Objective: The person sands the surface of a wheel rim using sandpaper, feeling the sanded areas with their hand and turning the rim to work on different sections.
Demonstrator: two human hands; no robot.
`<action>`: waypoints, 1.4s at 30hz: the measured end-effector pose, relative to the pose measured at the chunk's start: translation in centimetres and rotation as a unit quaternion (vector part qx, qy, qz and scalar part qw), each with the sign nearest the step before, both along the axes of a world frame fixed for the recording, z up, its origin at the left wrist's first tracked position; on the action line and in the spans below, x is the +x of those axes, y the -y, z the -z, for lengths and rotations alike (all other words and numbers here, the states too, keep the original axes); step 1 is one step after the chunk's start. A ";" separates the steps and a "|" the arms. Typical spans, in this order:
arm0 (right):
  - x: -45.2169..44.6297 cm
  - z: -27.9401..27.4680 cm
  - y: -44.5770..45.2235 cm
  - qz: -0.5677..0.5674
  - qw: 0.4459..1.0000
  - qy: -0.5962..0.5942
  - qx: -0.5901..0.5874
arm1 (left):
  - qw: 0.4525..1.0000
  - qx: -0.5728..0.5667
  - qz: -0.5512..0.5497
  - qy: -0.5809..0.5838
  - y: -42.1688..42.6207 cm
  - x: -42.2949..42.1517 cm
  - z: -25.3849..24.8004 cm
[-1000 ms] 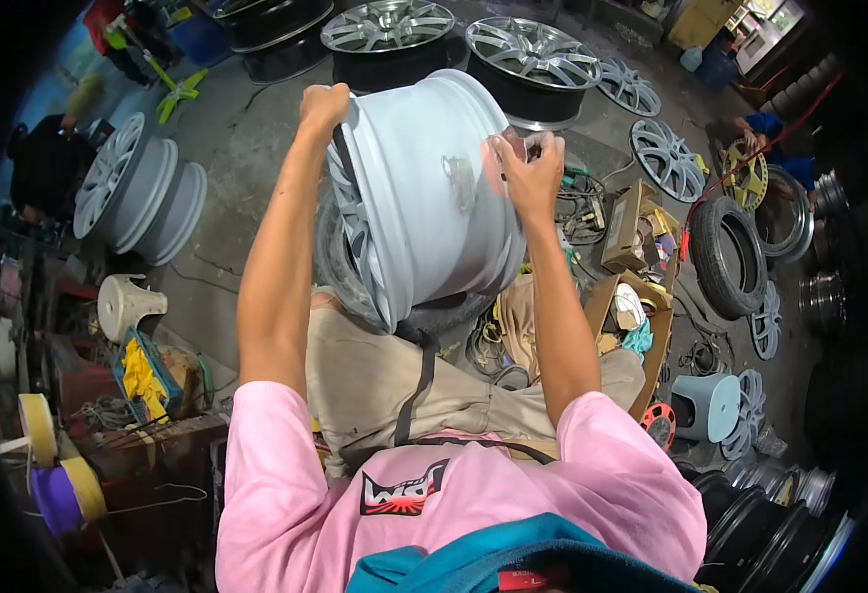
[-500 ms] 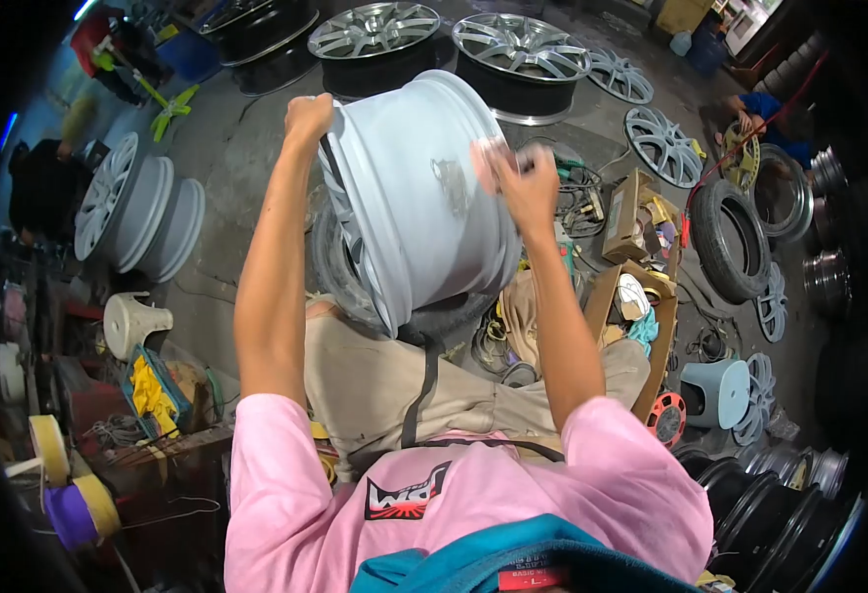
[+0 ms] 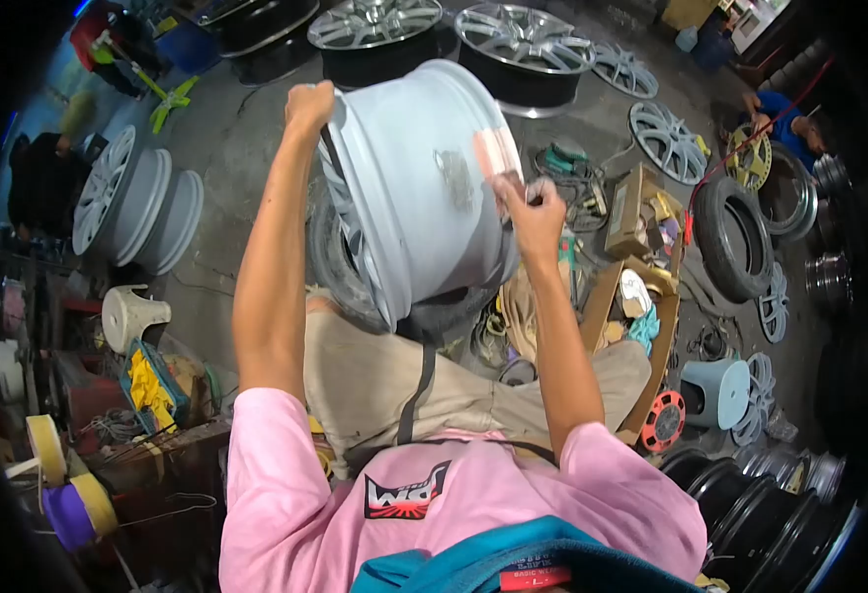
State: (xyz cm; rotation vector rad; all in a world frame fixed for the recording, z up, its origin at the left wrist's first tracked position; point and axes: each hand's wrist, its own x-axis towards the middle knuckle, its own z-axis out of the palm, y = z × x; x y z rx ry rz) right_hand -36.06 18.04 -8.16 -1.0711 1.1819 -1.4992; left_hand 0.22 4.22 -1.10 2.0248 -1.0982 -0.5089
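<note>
A light grey wheel rim (image 3: 404, 188) lies on its side in front of me, its spoked face to the left, above a tyre (image 3: 333, 259). My left hand (image 3: 309, 105) is closed over the rim's upper left edge. On the barrel are a dull grey rubbed patch (image 3: 454, 180) and, near the right lip, a pinkish patch (image 3: 494, 150) that looks like filler. My right hand (image 3: 536, 212) is at the lower end of the pinkish patch, fingers pinched. A small, blurred, dark reddish thing shows at its fingertips; its kind is unclear.
Polished wheels (image 3: 523, 44) stand behind the rim. Open cardboard boxes (image 3: 631, 222) with rags and tools lie to the right, beside a loose tyre (image 3: 732, 239) and a light blue stool (image 3: 715, 392). Left are grey rims (image 3: 147, 212) and a white stool (image 3: 135, 318). A co-worker (image 3: 794, 127) handles a yellowish wheel.
My right hand has moved down along the rim's right lip, and the pinkish patch shows more fully above it. My left hand keeps its hold on the edge.
</note>
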 end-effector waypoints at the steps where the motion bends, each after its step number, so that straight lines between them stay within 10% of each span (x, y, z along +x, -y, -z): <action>1: 0.2 0.0 0.1 0.004 1.000 0.001 0.009 | 1.000 0.004 0.012 -0.010 0.2 -0.1 0.3; 3: 1.1 -1.7 3.9 0.110 0.960 -0.237 -0.100 | 1.000 -0.008 0.022 -0.019 0.8 -0.1 -0.4; 16: 3.0 -5.6 4.8 0.104 0.902 -0.395 -0.138 | 1.000 0.006 0.015 0.019 0.0 -0.4 -1.3; 42: 1.7 -2.9 3.5 0.135 0.933 -0.285 -0.172 | 0.999 -0.010 0.039 -0.001 -0.3 0.5 -0.8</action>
